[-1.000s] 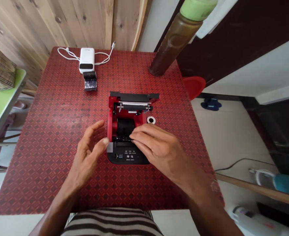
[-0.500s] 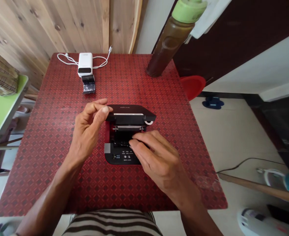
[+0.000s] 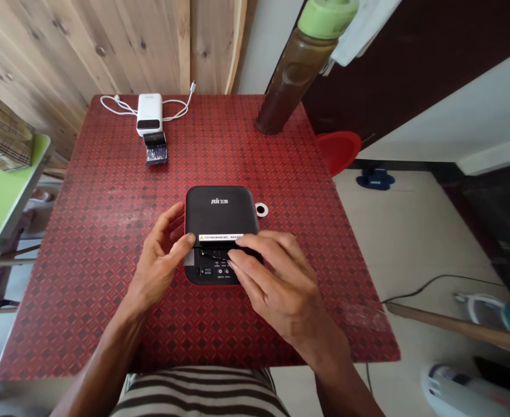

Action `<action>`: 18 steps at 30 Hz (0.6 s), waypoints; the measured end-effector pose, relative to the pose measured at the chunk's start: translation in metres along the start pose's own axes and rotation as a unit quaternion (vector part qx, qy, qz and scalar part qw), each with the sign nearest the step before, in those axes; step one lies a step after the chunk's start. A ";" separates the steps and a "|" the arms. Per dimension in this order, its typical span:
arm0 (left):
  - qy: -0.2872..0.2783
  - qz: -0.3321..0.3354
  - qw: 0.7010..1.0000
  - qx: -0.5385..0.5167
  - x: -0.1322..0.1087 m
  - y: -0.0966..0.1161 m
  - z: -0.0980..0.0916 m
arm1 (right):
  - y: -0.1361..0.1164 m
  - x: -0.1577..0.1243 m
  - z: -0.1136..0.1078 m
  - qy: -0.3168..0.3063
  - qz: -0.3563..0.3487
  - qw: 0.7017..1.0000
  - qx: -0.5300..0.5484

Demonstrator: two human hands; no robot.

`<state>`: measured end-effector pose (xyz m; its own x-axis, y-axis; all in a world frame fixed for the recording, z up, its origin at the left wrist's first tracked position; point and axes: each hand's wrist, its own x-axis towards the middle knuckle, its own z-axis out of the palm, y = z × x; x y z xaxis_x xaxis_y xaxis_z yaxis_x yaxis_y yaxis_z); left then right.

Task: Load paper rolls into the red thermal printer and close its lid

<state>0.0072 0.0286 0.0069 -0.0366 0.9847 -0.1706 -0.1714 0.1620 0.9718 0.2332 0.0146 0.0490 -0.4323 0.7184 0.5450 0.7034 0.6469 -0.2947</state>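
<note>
A small black printer [image 3: 222,217] with red sides lies on the table before me, its lid lowered over the body. The control panel with its buttons [image 3: 220,271] shows at the front. My left hand [image 3: 163,249] grips the printer's left side, thumb on the lid's front corner and fingers along the side wall. A thin shiny black strip [image 3: 213,255] comes out at the lid's front edge. My right hand [image 3: 276,278] pinches the strip's right part between thumb and fingers, covering the printer's front right corner. A white ring-shaped piece [image 3: 261,209] sticks out on the right side.
The red patterned table [image 3: 120,278] also bears a white device [image 3: 149,113] with a white cable [image 3: 176,110] and a black strip piece [image 3: 156,148] at its front. A tall brown bottle [image 3: 296,75] with a green lid stands at the back right. A red stool [image 3: 339,152] is beyond the edge.
The printer's lid, tilted up before, has come down under my left hand. That hand has moved down to the lid's front corner. My right hand stays on the black strip.
</note>
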 end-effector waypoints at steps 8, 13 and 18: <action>-0.008 -0.016 1.000 0.000 -0.003 -0.001 0.000 | 0.001 0.000 0.002 -0.005 0.048 0.998 0.026; -0.005 -0.011 1.000 0.010 -0.003 -0.001 0.001 | 0.003 -0.004 0.005 -0.007 0.057 0.998 0.036; 0.029 -0.022 0.999 0.017 -0.008 -0.008 -0.003 | 0.003 -0.019 0.005 0.031 0.083 0.991 0.102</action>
<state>0.0060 0.0194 0.0001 -0.0872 0.9714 -0.2207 -0.1415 0.2072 0.9680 0.2408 0.0045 0.0333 -0.2802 0.8059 0.5216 0.6306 0.5642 -0.5329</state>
